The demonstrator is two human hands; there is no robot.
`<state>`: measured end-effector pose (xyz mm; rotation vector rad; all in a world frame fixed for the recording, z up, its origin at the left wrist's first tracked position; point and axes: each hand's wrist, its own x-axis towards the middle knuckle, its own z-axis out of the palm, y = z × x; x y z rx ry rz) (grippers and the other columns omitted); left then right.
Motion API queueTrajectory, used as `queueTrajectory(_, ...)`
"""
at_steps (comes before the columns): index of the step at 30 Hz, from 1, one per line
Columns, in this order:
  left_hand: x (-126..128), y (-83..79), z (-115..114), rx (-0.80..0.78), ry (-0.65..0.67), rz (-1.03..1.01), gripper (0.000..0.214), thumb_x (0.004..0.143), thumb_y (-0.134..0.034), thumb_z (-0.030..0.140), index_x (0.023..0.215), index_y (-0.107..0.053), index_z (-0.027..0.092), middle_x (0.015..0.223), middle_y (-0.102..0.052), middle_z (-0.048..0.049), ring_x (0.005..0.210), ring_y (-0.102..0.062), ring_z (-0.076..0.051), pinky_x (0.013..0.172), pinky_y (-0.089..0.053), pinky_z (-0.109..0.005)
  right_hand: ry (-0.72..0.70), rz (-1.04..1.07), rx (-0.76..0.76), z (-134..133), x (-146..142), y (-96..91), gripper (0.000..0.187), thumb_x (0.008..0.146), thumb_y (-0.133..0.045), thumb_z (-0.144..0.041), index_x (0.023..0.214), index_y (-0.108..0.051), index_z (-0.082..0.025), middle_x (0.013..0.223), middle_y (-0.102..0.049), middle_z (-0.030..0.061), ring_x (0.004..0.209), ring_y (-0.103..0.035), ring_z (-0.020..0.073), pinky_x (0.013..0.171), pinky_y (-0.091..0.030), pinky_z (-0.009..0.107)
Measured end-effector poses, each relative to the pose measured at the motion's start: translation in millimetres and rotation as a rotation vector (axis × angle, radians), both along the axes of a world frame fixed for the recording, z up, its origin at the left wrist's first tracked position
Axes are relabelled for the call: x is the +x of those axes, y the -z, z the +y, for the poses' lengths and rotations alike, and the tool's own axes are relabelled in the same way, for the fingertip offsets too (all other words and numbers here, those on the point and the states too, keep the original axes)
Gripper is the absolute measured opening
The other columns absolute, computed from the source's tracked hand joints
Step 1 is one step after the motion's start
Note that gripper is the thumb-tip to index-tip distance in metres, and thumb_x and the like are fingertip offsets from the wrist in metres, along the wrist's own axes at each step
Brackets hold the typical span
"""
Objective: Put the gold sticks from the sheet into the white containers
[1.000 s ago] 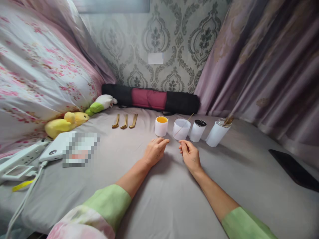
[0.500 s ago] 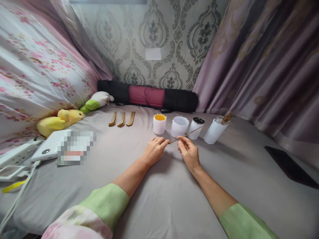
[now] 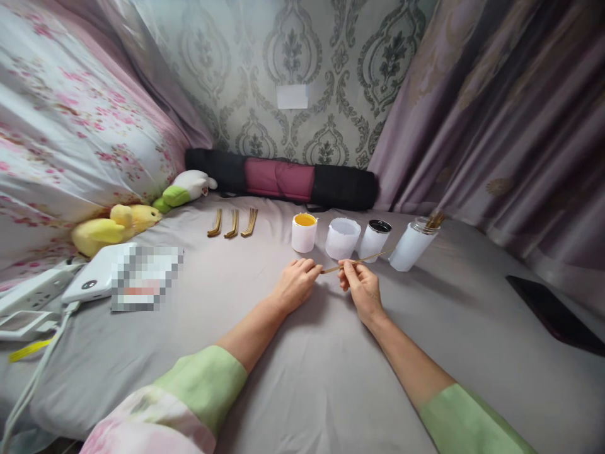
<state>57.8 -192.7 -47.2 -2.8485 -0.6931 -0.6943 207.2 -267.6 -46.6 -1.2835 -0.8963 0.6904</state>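
Note:
A thin brown stick [image 3: 373, 256] slants up to the right between my hands, just in front of the white containers. At its left end, the fingers of my left hand [image 3: 297, 282] are closed on it. My right hand [image 3: 363, 287] pinches the stick partway along, thumb on top, and its far end sticks out free. Behind the hands stand a white cup with yellow inside [image 3: 304, 234], a whitish translucent cup [image 3: 343, 239] and a white can with a dark inside [image 3: 375, 241]. A white jar [image 3: 413, 244] on the right leans, with several brown sticks in its mouth.
Three small bundles of bent brown sticks [image 3: 231, 224] lie on the grey sheet [image 3: 283, 366]. At left are plush toys [image 3: 113, 228], a power bank [image 3: 97, 277], a power strip and cables. A dark phone [image 3: 555, 315] lies right; a black and maroon bag [image 3: 283, 180] lines the wall.
The stick in my hands has tilted to a flatter slant, and its free end reaches further right. My right hand has shifted slightly; both hands keep their hold.

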Motion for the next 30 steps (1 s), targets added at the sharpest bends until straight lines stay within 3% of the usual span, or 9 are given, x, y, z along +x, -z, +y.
queueTrajectory(6,1,0.8,0,-0.1,0.017,-0.06,0.027,0.084,-0.036,0.017,0.103,-0.055,0.019,0.088,-0.055,-0.007,0.083,-0.051,-0.017,0.073,-0.04,-0.028,0.007,0.006,-0.009,0,0,-0.2,0.038,0.073,-0.052,-0.05,0.087,-0.058,-0.015,0.065,-0.055,0.0001,0.048,-0.047,0.0061,0.044,-0.037,0.019)
queueTrajectory(13,5,6.0,0,-0.326,0.054,-0.28,0.027,0.086,-0.035,0.018,0.097,-0.059,0.018,0.088,-0.057,-0.0062,0.082,-0.054,-0.014,0.074,-0.042,-0.025,0.013,0.0,-0.014,1,1,2.3,0.036,0.074,-0.051,-0.048,0.088,-0.058,-0.016,0.065,-0.055,-0.0002,0.048,-0.046,0.0061,0.044,-0.037,0.019)
queueTrajectory(18,7,7.0,0,-0.485,0.079,-0.381,0.023,0.083,-0.04,0.019,0.093,-0.061,0.019,0.084,-0.059,-0.0044,0.069,-0.053,-0.011,0.067,-0.043,-0.023,0.02,0.001,-0.026,1,2,2.3,0.038,0.073,-0.051,-0.05,0.088,-0.058,-0.015,0.065,-0.055,0.0006,0.047,-0.046,0.0066,0.044,-0.037,0.019)
queueTrajectory(30,11,0.8,-4,-0.806,0.028,-0.507,0.022,0.076,-0.047,0.019,0.087,-0.065,0.015,0.078,-0.065,-0.0042,0.067,-0.055,-0.011,0.063,-0.044,-0.022,0.105,0.025,-0.002,3,4,3.9,0.035,0.073,-0.051,-0.049,0.085,-0.057,-0.016,0.062,-0.052,-0.0015,0.046,-0.046,0.0059,0.041,-0.036,0.018)
